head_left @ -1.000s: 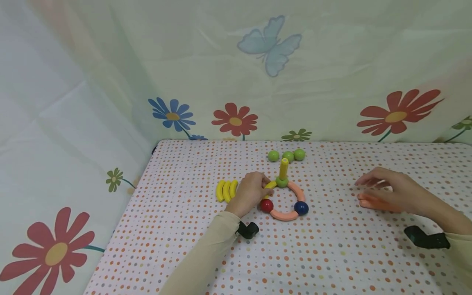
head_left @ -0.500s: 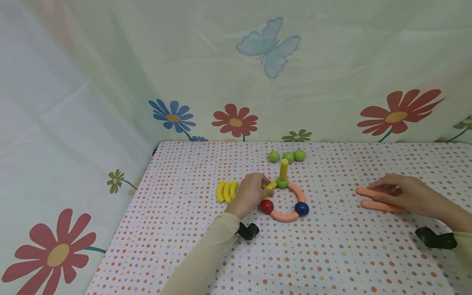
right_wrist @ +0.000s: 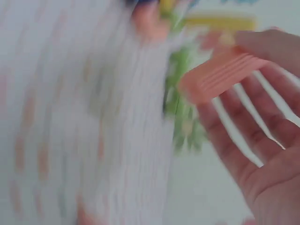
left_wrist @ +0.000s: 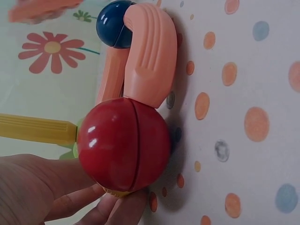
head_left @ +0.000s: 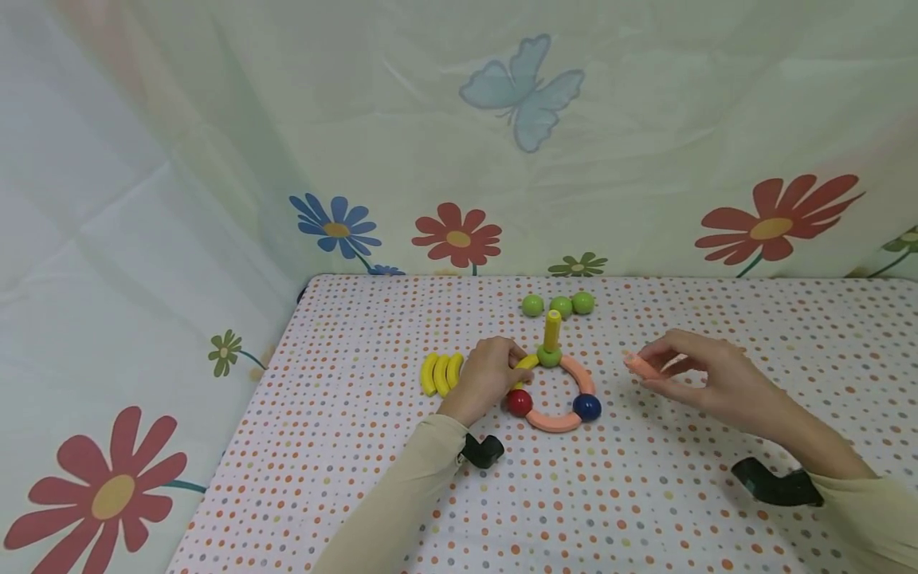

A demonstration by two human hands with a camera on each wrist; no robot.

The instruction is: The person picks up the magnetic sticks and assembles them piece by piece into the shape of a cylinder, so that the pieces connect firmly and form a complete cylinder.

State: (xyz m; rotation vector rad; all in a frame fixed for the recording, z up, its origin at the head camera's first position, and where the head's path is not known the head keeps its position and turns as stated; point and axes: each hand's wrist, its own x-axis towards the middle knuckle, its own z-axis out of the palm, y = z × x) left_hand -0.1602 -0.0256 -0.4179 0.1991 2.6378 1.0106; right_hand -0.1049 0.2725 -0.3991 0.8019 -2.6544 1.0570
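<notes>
A ring of curved rods and balls lies on the table. My left hand (head_left: 490, 371) pinches its yellow curved rod (head_left: 527, 361), beside the red ball (left_wrist: 124, 143). Two pink curved rods (head_left: 553, 421) link the red ball, the blue ball (head_left: 586, 407) and a green ball (head_left: 548, 355). From the green ball a yellow rod (head_left: 552, 330) stands upright. My right hand (head_left: 706, 375), to the right of the ring, holds a pink rod (right_wrist: 225, 75) between thumb and fingers, off the table. The right wrist view is blurred.
Several yellow curved rods (head_left: 441, 373) lie left of the ring, partly behind my left hand. Three loose green balls (head_left: 561, 306) sit behind it. The dotted table (head_left: 645, 494) meets a flowered cloth wall (head_left: 645, 199) at the back and left.
My right hand took hold of a pink rod at the right and carried it left toward the ring. The other pink rod there is no longer visible in the head view. My left hand stays put.
</notes>
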